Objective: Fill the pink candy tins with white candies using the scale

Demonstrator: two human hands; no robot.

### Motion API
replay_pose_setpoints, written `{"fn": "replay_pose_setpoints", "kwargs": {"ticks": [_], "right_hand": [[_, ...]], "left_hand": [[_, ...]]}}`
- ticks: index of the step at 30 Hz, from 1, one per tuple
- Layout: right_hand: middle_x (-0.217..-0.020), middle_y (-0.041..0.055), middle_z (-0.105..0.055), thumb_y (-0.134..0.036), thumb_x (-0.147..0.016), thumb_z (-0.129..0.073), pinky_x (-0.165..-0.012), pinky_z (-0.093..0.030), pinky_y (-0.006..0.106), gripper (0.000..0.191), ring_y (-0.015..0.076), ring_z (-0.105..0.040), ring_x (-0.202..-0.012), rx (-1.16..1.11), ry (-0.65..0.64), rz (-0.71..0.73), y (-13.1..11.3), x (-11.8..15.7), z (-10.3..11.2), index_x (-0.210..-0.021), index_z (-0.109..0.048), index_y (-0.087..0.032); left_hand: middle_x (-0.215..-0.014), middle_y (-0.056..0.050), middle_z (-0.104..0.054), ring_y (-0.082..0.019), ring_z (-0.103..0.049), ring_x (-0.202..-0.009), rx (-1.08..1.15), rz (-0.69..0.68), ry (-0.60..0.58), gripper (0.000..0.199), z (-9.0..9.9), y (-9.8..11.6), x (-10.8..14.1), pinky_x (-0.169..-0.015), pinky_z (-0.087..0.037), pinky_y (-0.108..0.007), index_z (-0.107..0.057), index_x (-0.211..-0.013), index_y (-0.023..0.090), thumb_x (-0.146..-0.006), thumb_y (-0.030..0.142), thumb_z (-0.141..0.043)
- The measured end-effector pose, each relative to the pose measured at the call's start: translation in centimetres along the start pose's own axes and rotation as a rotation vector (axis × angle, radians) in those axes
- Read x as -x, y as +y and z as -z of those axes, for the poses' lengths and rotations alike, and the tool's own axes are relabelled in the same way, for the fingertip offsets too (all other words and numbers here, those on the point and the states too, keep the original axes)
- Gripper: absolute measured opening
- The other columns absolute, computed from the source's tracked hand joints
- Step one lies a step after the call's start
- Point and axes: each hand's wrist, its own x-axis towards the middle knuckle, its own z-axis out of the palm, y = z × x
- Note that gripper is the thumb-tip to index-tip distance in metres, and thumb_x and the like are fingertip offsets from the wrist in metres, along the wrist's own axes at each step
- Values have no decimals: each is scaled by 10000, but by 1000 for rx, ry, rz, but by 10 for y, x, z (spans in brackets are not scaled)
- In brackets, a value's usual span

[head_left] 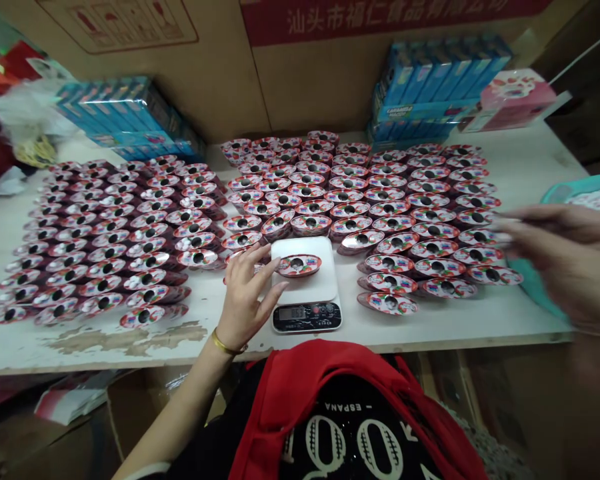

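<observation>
In the head view I see an oval foil-lidded pack (pixel 299 265) lying on a digital scale (pixel 305 283). The left hand (pixel 245 297) rests open just beside it; the right hand (pixel 555 260), well apart, is blurred and cut off at the frame edge, so I cannot tell its grip. The scale's readout is hard to make out.

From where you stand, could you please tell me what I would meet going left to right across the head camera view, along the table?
Left group of packs → left hand → scale → right group of packs → right hand
</observation>
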Motion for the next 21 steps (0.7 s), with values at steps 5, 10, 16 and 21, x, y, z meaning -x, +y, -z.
{"fn": "replay_pose_setpoints", "kwargs": {"ticks": [5, 10, 16, 21], "right_hand": [[-847, 46, -659, -233, -837, -635, -681, -467, 289, 90, 131, -581, -741, -305, -547, 174, -90, 33, -132, -880, -670, -163], [-777, 15, -603, -122, -834, -602, -662, -418, 249, 56, 114, -527, -720, -68, -695, 356, -89, 41, -184, -832, -648, -154], [-836, 45, -629, -94, -837, -596, -684, -420, 260, 100, 128, -552, -751, 40, -748, 369, -90, 40, -190, -874, -679, -136], [-910, 60, -668, -94, -822, -602, -731, -445, 289, 276, 138, -568, -782, -35, -781, 310, -92, 39, -189, -1073, -695, -163]], "left_hand": [[-1336, -100, -515, -263, -444, -1281, 24, 16, 28, 362, 5, -1, 13, -1060, -330, -494, -521, -1237, 261, -878, 280, -564], [-1295, -100, -537, -256, -456, -1263, 51, 48, 36, 359, 4, 1, 26, -1042, -348, -478, -524, -1233, 256, -877, 252, -565], [-1271, -93, -552, -255, -465, -1254, 77, 62, 39, 332, 1, -1, 27, -1024, -361, -472, -540, -1211, 259, -880, 254, -556], [-1296, -84, -541, -257, -460, -1257, 96, 52, 37, 332, 2, -6, 19, -1032, -350, -469, -538, -1214, 269, -883, 267, -549]]}}
